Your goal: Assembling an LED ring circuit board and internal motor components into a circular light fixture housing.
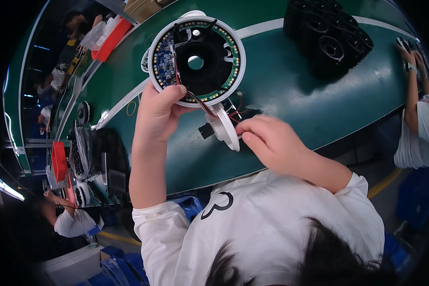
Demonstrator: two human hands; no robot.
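Note:
My left hand [158, 112] grips the lower left rim of a round white lamp housing [197, 59], held up over the green belt. Inside it are a black centre plate with a hole, a ring of small yellow LEDs and a blue circuit board. Red and black wires run from the housing down to a small white disc part [226, 127] with a black connector beside it. My right hand [267, 140] pinches that disc at its lower edge, just below and right of the housing.
A green conveyor belt [291, 90] with a white stripe runs under the hands. Stacked black round parts [329, 38] sit at its far right. Another person's arms [412, 90] work at the right edge. More workers, red bins [110, 40] and white round parts lie along the left.

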